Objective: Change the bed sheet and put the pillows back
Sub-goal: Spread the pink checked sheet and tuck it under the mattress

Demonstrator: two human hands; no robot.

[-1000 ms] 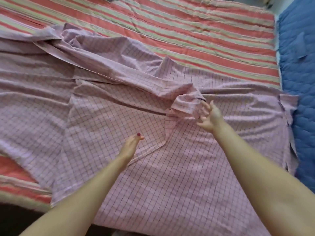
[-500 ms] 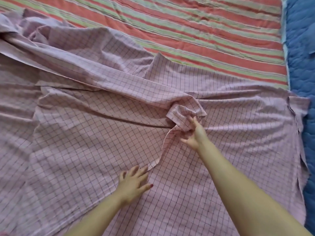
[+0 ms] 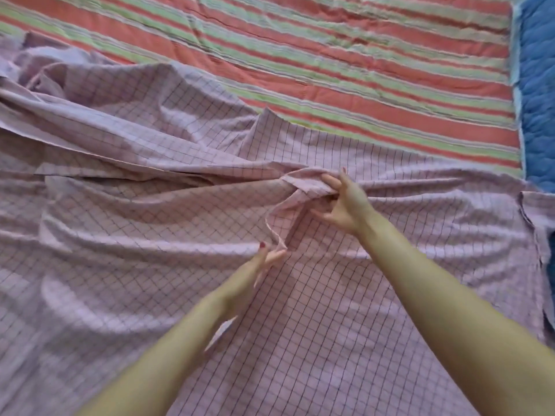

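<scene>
A pink checked sheet (image 3: 345, 325) covers the lower two thirds of the frame, lying rumpled over a striped cover (image 3: 360, 64) of red and green bands that fills the top; a blue quilt (image 3: 537, 94) runs down the upper right edge, just beside the striped cover.

The sheet is unevenly spread; long folds cross it from the left edge toward the centre, a bunched heap sits at the upper left, and its far edge runs slantwise from upper left down to the right, leaving the stripes bare beyond it; its right edge hangs loose at the right side of the frame, near the quilt.

The right hand (image 3: 345, 202) sits right of centre, reaching in from the lower right; its fingers curl into a raised fold of the sheet and grip it, the thumb below and spread apart from them; the fold gathers into a peak at the hand.

The left hand (image 3: 264, 259) is at the centre, reaching in from the lower left, lower in the frame than the right; its fingertips are drawn together on a thin hem of the sheet that runs up to the right hand's fold; it looks like a pinch, though blur softens the detail. No pillows are in view.
</scene>
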